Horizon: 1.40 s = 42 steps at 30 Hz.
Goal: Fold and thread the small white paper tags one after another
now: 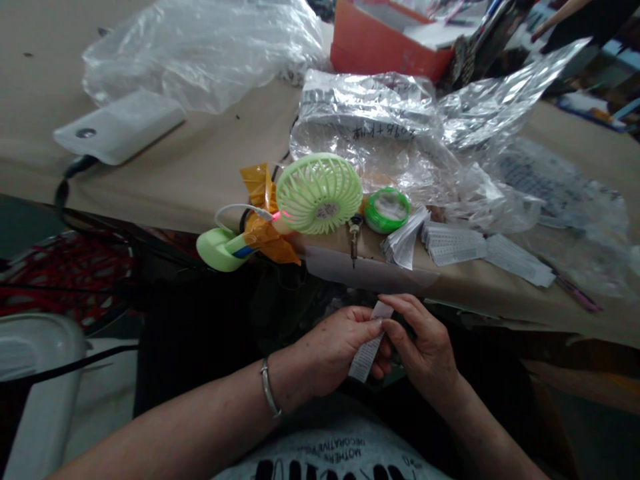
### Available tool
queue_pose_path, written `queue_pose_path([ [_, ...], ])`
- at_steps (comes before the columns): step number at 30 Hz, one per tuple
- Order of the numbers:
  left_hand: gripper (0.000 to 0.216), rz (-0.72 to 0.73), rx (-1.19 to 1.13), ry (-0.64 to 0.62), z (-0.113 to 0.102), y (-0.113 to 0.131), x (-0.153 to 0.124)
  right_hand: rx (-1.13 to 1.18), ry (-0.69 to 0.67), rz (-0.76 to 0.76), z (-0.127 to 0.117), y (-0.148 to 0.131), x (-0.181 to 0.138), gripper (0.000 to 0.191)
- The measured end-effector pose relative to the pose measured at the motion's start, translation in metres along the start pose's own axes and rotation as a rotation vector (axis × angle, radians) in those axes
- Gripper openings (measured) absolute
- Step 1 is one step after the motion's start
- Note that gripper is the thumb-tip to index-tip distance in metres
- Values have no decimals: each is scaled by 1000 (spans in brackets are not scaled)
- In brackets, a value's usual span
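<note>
Over my lap, just off the table's front edge, a narrow white printed label (365, 360) lies slantwise in my fingers. My left hand (345, 343) pinches it near the middle with the thumb on top. The thumb and fingers of my right hand (425, 343) close on the label's upper end. On the table edge above are a fanned stack of white label strips (407, 237) and more printed strips (453, 244) beside it. A green round tub (387, 210) with pale contents stands behind them. A small screwdriver-like tool (354, 240) points toward me.
A green fan (320, 193) is fixed to the edge with orange tape (273, 243). A white power bank (120, 127) lies left with a black cable. Clear plastic bags (370, 127) and a red box (390, 47) fill the back. Pink-handled snips (577, 293) lie right.
</note>
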State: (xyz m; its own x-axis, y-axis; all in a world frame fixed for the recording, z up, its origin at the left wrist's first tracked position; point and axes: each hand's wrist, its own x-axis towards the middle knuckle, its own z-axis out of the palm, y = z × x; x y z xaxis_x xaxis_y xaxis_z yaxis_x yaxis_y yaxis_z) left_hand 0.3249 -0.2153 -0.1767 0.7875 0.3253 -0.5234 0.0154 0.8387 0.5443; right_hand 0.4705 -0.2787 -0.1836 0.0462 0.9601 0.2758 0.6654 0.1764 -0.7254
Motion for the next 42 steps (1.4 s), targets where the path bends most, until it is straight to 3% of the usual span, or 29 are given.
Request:
queue_pose_path([
  [7,21,16,11,25,1,-1,0,64,14,60,3,0,-3,27],
  [10,23,46,19,17,1,-1,-1,226,53,224,3,1,-3,30],
  [14,25,90,68,40,1,0,-1,560,16,480,3,4,5,17],
  [20,28,156,127,115,3,1,-2,811,-91,597,9,2,15,22],
  [24,28,270,211,155,2,5,-5,856,-134,553,12,-6,22,21],
  [27,24,428,373,213,-2,10,-9,616,-75,391,9,-12,31,16],
  [31,18,565,509,385,-9,16,-15,348,-35,242,8,-21,46,13],
  [35,14,648,554,506,-16,23,-16,290,-23,218,12,-26,57,13],
  [42,15,718,705,596,-20,35,-14,275,12,203,16,-24,65,11],
])
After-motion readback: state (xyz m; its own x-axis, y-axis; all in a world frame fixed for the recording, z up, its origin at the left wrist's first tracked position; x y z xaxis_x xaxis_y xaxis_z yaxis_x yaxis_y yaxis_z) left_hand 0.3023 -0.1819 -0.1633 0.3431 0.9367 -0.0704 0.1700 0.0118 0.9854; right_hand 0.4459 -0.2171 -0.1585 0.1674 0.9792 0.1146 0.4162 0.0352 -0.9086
